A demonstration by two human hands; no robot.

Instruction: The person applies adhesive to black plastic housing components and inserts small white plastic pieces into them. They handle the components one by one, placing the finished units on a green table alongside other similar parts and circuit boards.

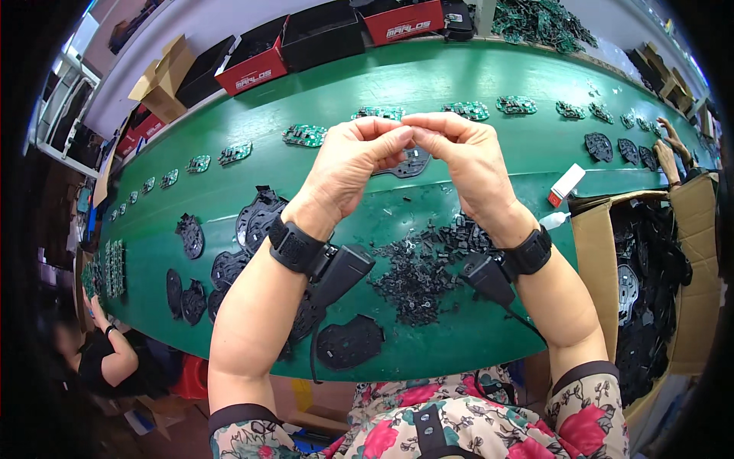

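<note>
My left hand (342, 170) and my right hand (472, 162) are raised over the green table, their fingertips meeting in a pinch. Whatever sits between the fingers is too small or hidden to make out. Just beneath them lies a black plastic shell (409, 164), partly covered by the hands. Beyond the fingers is a green circuit board (378, 113). Nearer to me, between my forearms, spreads a pile of small black plastic parts (417, 279) with some metal bits among them. Each wrist wears a black strap with a dark device on it.
Circuit boards (235, 153) form a row along the green table (306, 88). Several black shells (350, 342) lie at left. A cardboard box (596, 260) of black parts stands at right, beside a small white bottle (554, 220). Co-workers' hands (667, 157) work at both sides.
</note>
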